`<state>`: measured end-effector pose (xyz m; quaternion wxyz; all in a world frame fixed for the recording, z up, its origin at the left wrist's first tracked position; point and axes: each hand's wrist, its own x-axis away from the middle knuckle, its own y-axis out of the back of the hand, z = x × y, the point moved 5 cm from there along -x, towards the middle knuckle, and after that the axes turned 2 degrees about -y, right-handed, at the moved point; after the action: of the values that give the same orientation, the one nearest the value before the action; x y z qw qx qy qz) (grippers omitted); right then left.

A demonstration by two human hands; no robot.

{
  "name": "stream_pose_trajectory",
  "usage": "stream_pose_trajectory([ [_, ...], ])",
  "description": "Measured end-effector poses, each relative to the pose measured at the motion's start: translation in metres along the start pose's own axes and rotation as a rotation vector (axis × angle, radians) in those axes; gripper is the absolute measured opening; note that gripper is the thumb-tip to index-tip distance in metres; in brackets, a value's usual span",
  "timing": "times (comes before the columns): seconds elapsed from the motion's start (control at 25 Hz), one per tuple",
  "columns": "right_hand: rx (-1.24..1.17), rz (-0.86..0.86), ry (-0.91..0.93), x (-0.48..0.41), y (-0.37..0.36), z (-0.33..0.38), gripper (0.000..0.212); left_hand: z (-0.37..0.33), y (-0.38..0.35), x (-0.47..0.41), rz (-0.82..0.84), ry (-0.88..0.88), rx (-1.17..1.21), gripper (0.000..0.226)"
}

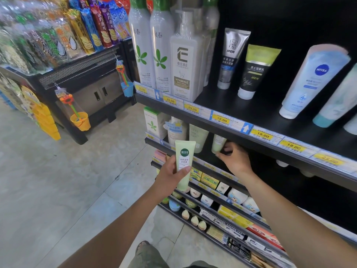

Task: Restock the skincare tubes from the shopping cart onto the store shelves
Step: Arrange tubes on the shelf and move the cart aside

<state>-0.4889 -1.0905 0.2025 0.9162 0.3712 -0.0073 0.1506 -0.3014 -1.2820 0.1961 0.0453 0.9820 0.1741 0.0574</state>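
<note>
Our left hand gripping a pale green tube upright, cap down, in front of the shelf rail, our right hand under the upper shelf, fingers curled at the cap end of a matching shelved tube.

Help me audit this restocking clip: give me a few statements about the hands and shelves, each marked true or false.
1. The left hand holds a pale green tube upright. True.
2. The right hand rests on the Nivea tube. False: it grips a second green tube on the lower shelf.
3. The price tag below the two men's tubes reads 18.00. True.
4. A red bucket hangs from the snack stand. False: a yellow bucket and a blue bucket hang there.
</note>
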Motion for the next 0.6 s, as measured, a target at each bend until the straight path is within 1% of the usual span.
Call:
stream_pose_trajectory([
  [0.08, -0.016, 0.005, 0.027, 0.016, 0.007, 0.003, 0.037, -0.005, -0.007, 0.002, 0.022, 0.011, -0.006, 0.031],
  [0.2, -0.047, 0.028, 0.129, 0.047, 0.018, 0.013, 0.015, -0.016, -0.02, 0.003, 0.076, 0.002, -0.025, 0.031],
  [0.28, -0.096, 0.094, 0.191, 0.066, 0.022, 0.019, 0.011, -0.022, -0.031, 0.001, 0.121, -0.006, -0.04, 0.03],
  [0.36, -0.154, 0.213, 0.218, 0.083, 0.022, 0.02, 0.011, -0.029, -0.043, 0.001, 0.171, -0.002, -0.036, 0.029],
  [0.44, -0.192, 0.327, 0.23, 0.096, 0.018, 0.019, 0.018, -0.036, -0.056, 0.002, 0.21, -0.006, -0.025, 0.029],
  [0.52, -0.177, 0.363, 0.23, 0.106, 0.016, 0.017, 0.029, -0.039, -0.068, 0.001, 0.255, -0.014, -0.012, 0.031],
  [0.6, -0.16, 0.332, 0.227, 0.111, 0.016, 0.016, 0.035, -0.039, -0.078, -0.002, 0.303, -0.024, -0.009, 0.032],
])
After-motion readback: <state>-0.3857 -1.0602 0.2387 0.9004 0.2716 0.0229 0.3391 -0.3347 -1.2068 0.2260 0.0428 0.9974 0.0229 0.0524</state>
